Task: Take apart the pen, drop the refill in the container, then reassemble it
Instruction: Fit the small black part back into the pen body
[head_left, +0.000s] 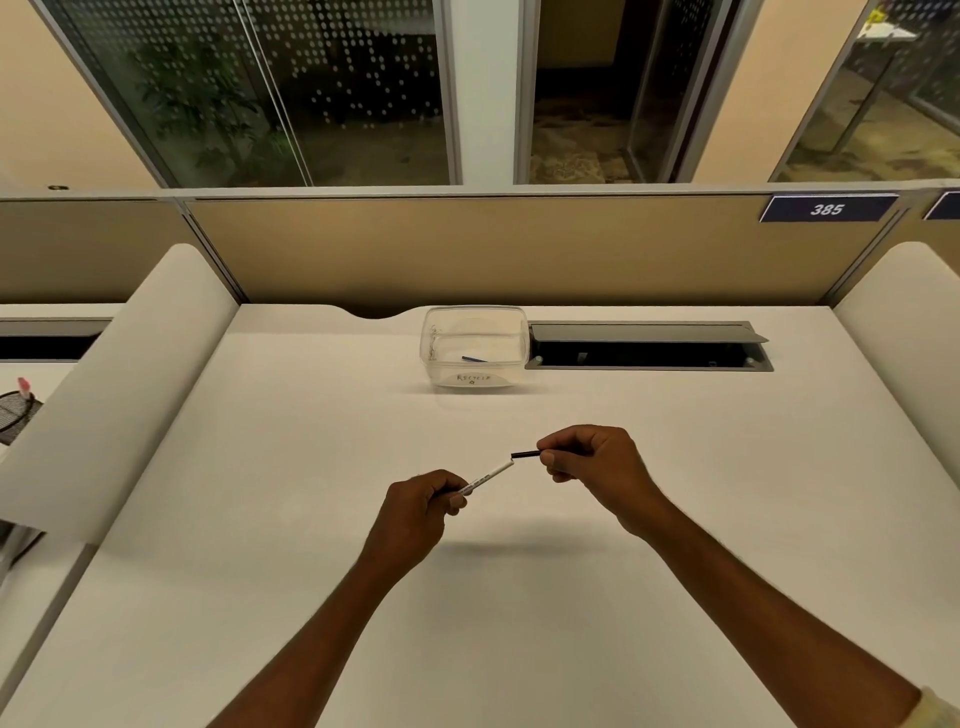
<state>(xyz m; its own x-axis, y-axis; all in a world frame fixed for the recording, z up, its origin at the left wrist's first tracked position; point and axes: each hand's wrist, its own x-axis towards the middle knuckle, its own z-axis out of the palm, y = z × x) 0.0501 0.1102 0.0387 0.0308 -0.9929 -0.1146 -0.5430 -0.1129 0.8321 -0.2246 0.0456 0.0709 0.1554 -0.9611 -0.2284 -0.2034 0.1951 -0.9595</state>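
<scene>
Pen barrel (487, 476) & black end piece (525, 454) held above desk (311, 597), tips nearly meeting.
We pinch the white barrel w/ our left hand (421, 512), fingers closed round it; right hand (597, 467) closed on the black piece. Clear container (474, 347) sits well beyond, a thin dark refill (474, 359) inside.

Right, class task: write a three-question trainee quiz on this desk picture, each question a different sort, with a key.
1. True or false: the clear container is empty.
2. Which hand grips the white barrel? A left B right
3. Fill in: the right hand pinches a ___ piece, in colour.

Key: 1 false, a dark stick lies inside; 2 A, the left hand; 3 black.
</scene>
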